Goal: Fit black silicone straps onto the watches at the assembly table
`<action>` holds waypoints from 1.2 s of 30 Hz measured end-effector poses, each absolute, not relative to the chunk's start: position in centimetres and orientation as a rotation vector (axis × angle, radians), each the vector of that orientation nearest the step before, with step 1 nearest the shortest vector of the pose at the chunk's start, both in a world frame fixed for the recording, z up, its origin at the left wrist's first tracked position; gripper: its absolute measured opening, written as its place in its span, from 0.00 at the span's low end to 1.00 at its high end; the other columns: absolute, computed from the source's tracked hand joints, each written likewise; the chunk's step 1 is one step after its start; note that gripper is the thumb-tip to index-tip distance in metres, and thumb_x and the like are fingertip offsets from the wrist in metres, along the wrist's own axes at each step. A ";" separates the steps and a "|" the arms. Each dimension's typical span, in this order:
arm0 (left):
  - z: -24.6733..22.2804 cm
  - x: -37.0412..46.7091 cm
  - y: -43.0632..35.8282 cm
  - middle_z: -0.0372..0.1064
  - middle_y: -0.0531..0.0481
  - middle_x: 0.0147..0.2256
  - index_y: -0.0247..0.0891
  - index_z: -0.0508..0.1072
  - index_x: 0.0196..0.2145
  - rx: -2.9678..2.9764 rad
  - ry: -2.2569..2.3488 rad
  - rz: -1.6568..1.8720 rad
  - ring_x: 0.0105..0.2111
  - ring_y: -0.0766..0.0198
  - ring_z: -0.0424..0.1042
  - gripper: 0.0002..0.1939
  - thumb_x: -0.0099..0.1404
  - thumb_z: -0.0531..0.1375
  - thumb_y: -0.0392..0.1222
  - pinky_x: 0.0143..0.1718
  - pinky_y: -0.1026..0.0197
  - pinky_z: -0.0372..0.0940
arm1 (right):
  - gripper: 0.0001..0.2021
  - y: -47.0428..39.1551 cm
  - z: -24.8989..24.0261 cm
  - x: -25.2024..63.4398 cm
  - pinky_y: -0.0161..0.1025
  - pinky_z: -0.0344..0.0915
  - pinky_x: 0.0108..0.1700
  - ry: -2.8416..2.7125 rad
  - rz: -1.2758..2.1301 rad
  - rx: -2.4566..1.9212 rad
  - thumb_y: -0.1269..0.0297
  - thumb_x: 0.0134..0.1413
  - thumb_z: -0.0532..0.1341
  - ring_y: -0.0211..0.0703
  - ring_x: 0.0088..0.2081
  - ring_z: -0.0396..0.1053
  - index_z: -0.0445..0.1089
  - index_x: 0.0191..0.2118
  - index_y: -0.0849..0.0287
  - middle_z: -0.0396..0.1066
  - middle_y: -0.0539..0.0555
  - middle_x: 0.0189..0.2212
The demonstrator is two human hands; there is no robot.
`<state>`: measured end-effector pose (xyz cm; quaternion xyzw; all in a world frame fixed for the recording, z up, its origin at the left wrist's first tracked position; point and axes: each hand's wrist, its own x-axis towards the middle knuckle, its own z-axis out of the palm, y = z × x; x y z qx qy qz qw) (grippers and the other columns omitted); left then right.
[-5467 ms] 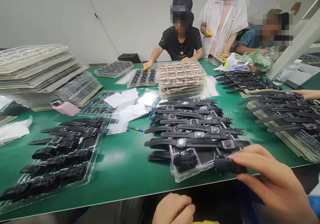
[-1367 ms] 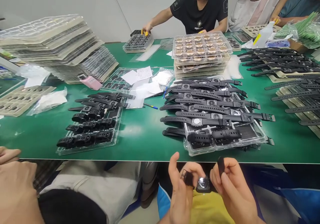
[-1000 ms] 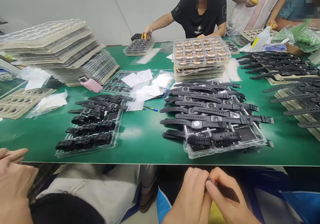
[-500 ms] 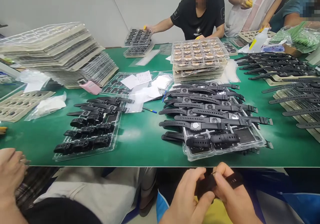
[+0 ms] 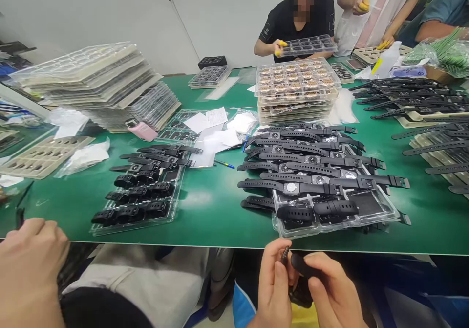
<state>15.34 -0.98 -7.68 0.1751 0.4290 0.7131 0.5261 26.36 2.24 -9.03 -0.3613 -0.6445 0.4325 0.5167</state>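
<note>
Below the table's front edge, my left hand (image 5: 275, 284) pinches the buckle end of a black watch (image 5: 301, 289). My right hand (image 5: 331, 286) grips the other end of the same strap, with thumb and fingers pressed round it. The watch body hangs between both hands, partly hidden by fingers. Just beyond them, on the green table (image 5: 212, 210), a clear tray (image 5: 304, 231) carries many black strapped watches (image 5: 291, 188). Further left, another clear tray (image 5: 137, 226) holds black watches with their straps closed (image 5: 128, 212).
Tall tray stacks (image 5: 91, 83) stand at the back left; a tray stack with round pieces (image 5: 296, 86) is at the back centre. A co-worker's hand (image 5: 31, 250) is at the lower left. Across the table a person in black (image 5: 273, 25) holds a clear tray (image 5: 309, 45).
My hands have turned the watch, and its strap ends now stand up between my fingers. The person opposite has lifted a clear tray. The co-worker's hand at left shows further into view.
</note>
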 end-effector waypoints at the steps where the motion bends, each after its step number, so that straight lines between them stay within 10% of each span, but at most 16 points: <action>1: -7.5 15.4 -0.9 0.65 0.55 0.29 0.47 0.80 0.50 0.409 1.037 1.700 0.28 0.69 0.60 0.20 0.70 0.66 0.62 0.31 0.67 0.59 | 0.11 2.6 -9.1 26.4 0.37 0.78 0.39 -1.576 1.031 -0.825 0.54 0.78 0.56 0.44 0.36 0.79 0.73 0.54 0.47 0.79 0.52 0.38; 26: -8.9 15.4 -1.2 0.76 0.47 0.40 0.42 0.80 0.48 0.512 1.332 1.645 0.36 0.61 0.73 0.25 0.68 0.65 0.65 0.40 0.61 0.69 | 0.12 3.1 -10.3 26.0 0.39 0.80 0.37 -1.707 0.811 -0.940 0.51 0.75 0.59 0.47 0.33 0.81 0.76 0.48 0.49 0.83 0.54 0.35; 36: -7.8 14.7 -0.7 0.82 0.45 0.39 0.41 0.84 0.44 0.593 1.311 1.613 0.38 0.56 0.79 0.24 0.63 0.71 0.64 0.44 0.59 0.74 | 0.09 4.9 -9.2 26.6 0.41 0.83 0.34 -1.833 0.658 -0.668 0.68 0.73 0.59 0.49 0.32 0.83 0.74 0.53 0.53 0.84 0.58 0.36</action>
